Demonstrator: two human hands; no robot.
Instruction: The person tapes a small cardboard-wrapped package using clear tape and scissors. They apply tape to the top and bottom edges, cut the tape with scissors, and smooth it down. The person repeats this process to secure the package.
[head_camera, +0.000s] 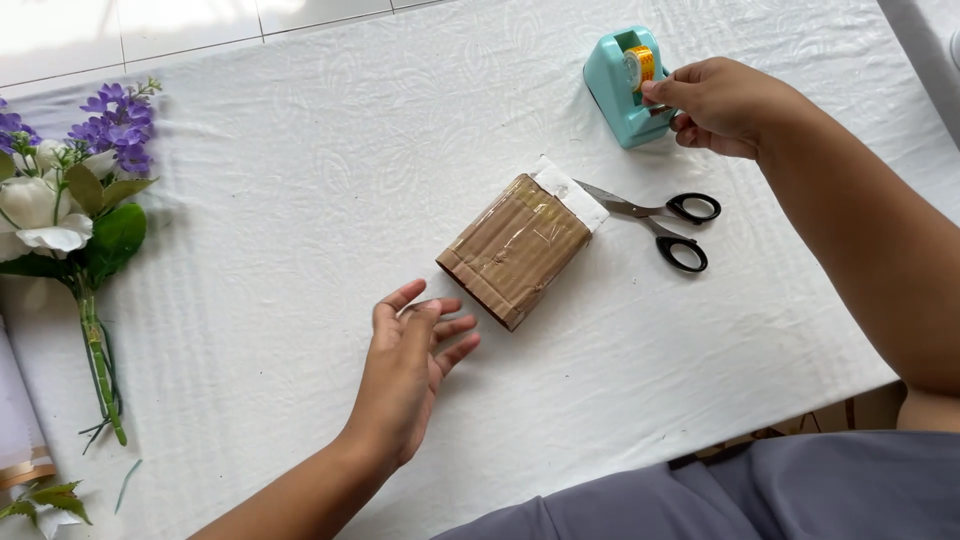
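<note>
A brown corrugated cardboard packet (517, 247) with a white end lies tilted in the middle of the white tablecloth (300, 200). My left hand (408, 370) hovers just left of its near corner, fingers apart, holding nothing. My right hand (715, 105) reaches to the far right and pinches at the roll in a teal tape dispenser (622, 85). Black-handled scissors (665, 222) lie beside the packet's white end, blades toward it.
Artificial white and purple flowers (75, 190) with a green stem lie at the table's left edge. A roll of pale material (18, 430) sits at the lower left. The table's near right edge drops off by my grey-clad lap (750, 490).
</note>
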